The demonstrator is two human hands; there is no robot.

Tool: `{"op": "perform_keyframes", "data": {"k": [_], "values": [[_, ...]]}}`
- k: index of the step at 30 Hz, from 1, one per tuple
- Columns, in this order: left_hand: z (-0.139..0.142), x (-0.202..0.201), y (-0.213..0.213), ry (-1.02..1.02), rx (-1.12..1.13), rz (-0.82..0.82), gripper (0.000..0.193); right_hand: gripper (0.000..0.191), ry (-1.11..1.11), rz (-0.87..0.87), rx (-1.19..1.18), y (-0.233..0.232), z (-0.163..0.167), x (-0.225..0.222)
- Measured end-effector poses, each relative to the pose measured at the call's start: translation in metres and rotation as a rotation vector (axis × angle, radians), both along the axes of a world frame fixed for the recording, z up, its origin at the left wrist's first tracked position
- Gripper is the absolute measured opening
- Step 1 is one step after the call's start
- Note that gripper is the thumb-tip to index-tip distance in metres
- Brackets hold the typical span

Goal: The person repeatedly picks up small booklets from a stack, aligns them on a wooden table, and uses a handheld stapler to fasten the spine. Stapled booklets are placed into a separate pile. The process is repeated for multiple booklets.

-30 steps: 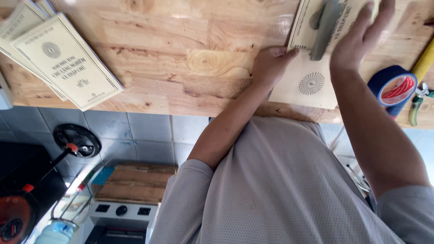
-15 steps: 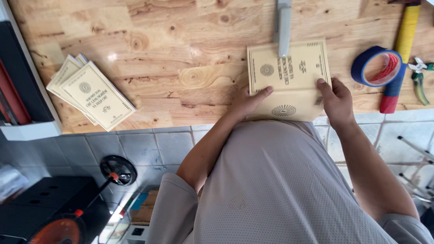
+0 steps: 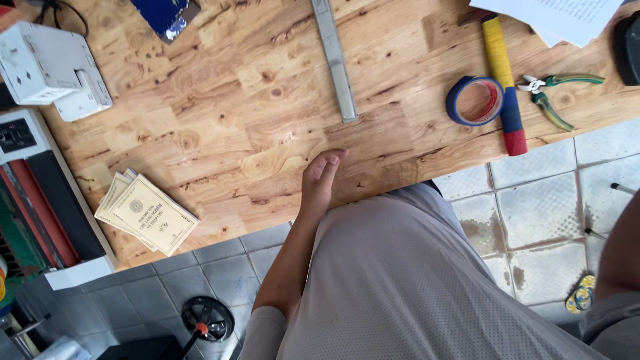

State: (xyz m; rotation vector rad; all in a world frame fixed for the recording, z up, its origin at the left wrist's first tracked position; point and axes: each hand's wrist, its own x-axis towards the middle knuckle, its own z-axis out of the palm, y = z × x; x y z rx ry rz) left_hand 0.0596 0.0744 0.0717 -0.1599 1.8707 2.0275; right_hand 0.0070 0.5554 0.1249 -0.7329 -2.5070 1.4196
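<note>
The left hand (image 3: 319, 181) lies on the table (image 3: 220, 100), right at the near edge. Its fingers are loose and a little open, and it holds nothing. It just rests on the wood, fingertips pointing to the far side.

The ruler (image 3: 335, 60) is the closest thing to it. It is a long grey metal bar that lies flat, from the far edge toward the middle. Its near end stops a little way past the fingertips and does not touch them.

The booklets (image 3: 148, 215) sit in a small pile near the left corner, well apart from the hand. The tape (image 3: 475, 100), a striped stick (image 3: 503, 80) and the pliers (image 3: 552, 97) lie toward the right end.

Only the right arm (image 3: 623, 253) shows, off to the side of the table. The right hand is out of the picture, so nobody can tell if it is open or closed.

A flat, loose hand like this one looks steady on the wood.
</note>
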Motion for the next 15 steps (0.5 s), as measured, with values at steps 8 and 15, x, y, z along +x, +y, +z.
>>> {"op": "perform_keyframes", "data": {"k": [8, 15], "values": [[-0.027, 0.030, -0.021, -0.162, -0.159, 0.177, 0.030, 0.039, -0.216, 0.081, 0.104, 0.050, -0.034, -0.064], [-0.057, 0.059, -0.077, -0.113, -0.196, 0.396, 0.018, 0.054, -0.003, -0.104, 0.541, 0.002, -0.078, -0.021]]}}
